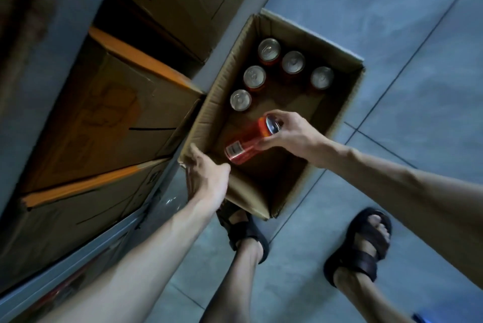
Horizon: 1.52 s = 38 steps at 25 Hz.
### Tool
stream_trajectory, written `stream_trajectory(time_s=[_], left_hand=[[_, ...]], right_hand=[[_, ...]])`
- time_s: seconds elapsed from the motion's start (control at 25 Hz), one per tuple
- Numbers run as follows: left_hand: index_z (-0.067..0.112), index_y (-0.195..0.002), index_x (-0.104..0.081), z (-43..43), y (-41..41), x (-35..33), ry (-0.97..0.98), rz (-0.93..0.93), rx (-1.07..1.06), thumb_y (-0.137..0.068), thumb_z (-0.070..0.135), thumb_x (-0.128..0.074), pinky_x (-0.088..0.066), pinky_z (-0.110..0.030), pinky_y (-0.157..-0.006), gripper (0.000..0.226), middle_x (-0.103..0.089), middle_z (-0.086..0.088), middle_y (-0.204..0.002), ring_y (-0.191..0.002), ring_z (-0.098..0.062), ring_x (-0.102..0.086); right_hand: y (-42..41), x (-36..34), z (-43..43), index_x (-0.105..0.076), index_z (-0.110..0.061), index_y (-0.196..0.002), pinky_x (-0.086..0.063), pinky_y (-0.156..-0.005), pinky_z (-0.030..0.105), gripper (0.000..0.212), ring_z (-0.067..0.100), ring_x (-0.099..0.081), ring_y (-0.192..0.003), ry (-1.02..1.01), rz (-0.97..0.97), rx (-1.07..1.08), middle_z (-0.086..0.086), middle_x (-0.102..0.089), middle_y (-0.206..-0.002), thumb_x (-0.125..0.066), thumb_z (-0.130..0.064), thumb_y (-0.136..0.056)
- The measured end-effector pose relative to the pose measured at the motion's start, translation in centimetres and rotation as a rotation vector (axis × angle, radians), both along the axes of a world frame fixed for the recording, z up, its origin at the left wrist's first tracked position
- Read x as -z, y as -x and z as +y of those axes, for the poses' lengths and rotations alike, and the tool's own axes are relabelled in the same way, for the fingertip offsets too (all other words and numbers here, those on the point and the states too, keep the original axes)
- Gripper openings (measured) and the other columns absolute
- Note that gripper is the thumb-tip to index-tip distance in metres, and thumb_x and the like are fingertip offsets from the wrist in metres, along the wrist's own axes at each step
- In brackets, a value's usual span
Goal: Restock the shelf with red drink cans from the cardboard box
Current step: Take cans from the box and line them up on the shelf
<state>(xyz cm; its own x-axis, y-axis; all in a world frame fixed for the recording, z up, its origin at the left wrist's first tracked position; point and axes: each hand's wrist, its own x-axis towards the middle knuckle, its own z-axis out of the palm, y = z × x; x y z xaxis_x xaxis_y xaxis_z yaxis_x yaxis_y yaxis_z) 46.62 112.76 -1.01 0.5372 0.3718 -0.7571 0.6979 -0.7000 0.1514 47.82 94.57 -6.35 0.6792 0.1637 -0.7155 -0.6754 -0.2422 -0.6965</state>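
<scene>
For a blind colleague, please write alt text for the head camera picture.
The right hand holds a red can tilted over an open box on the floor, while the left hand grips the box's near corner. Five more cans stand upright inside; sandalled feet show below.

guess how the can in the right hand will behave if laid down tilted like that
Likely to roll: the can is a smooth cylinder, tilted nearly onto its side. Probably stiff and heavy for its size, as its top looks sealed. The right hand grips it near its top end only, so it may swing or slip.
</scene>
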Motion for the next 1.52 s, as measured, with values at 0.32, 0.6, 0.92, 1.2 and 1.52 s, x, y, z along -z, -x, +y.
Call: stream_trajectory(time_s=[0.32, 0.6, 0.92, 1.2, 1.52], left_hand=[[0.024, -0.122, -0.058, -7.2, -5.1, -16.0, 0.709, 0.069, 0.298, -0.045, 0.037, -0.078, -0.059, -0.037, -0.086, 0.081, -0.070, -0.005, -0.105, -0.089, -0.016, -0.068], [0.028, -0.102, -0.058, -9.3, -6.6, -32.0, 0.497, -0.157, 0.586, -0.052, 0.044, -0.088, -0.059, -0.031, -0.074, 0.060, -0.068, 0.009, -0.086, -0.077, -0.005, -0.067], [0.029, -0.098, -0.068, -8.4, -6.4, -55.3, 0.671, -0.109, 0.496, -0.071, 0.037, -0.082, -0.053, -0.016, -0.071, 0.032, -0.074, 0.006, -0.089, -0.085, -0.008, -0.071], [0.022, -0.134, -0.048, -3.8, -1.9, -72.4, 0.914, -0.157, 0.215, -0.080, 0.032, -0.075, -0.055, -0.036, -0.091, 0.061, -0.066, -0.005, -0.123, -0.109, -0.021, -0.067], [0.025, -0.119, -0.056, 2.8, -1.6, -75.1, 0.672, -0.541, 0.137, -0.067, 0.028, -0.086, -0.049, -0.042, -0.101, 0.061, -0.066, 0.003, -0.117, -0.109, -0.012, -0.062]], right_hand=[[-0.1, -16.1, -11.8, -0.059, -0.012, -0.129, -0.054, -0.095, 0.035, 0.061, 0.025, -0.065, -0.110, -0.609, 0.181, 0.252, 0.014, -0.067, -0.117, -0.071, 0.005, -0.072], [-2.7, -34.3, -11.8, -0.063, -0.010, -0.116, -0.053, -0.061, 0.024, 0.041, 0.012, -0.068, -0.075, -0.329, 0.012, 0.066, 0.009, -0.070, -0.094, -0.070, -0.032, -0.082], [-4.2, -59.0, -11.3, -0.060, -0.020, -0.122, -0.051, -0.062, 0.023, 0.051, 0.013, -0.070, -0.078, -0.161, -0.194, -0.188, 0.003, -0.073, -0.094, -0.066, -0.054, -0.084], [-3.3, -76.7, -7.7, -0.062, -0.017, -0.111, -0.045, -0.052, 0.017, 0.021, 0.005, -0.063, -0.062, -0.270, -0.338, -0.292, -0.007, -0.070, -0.078, -0.066, -0.023, -0.091], [-6.9, -83.3, 0.9, -0.064, -0.022, -0.118, -0.054, -0.081, 0.022, 0.038, 0.006, -0.068, -0.096, -0.084, -0.501, -0.587, -0.002, -0.072, -0.106, -0.076, -0.030, -0.083]])
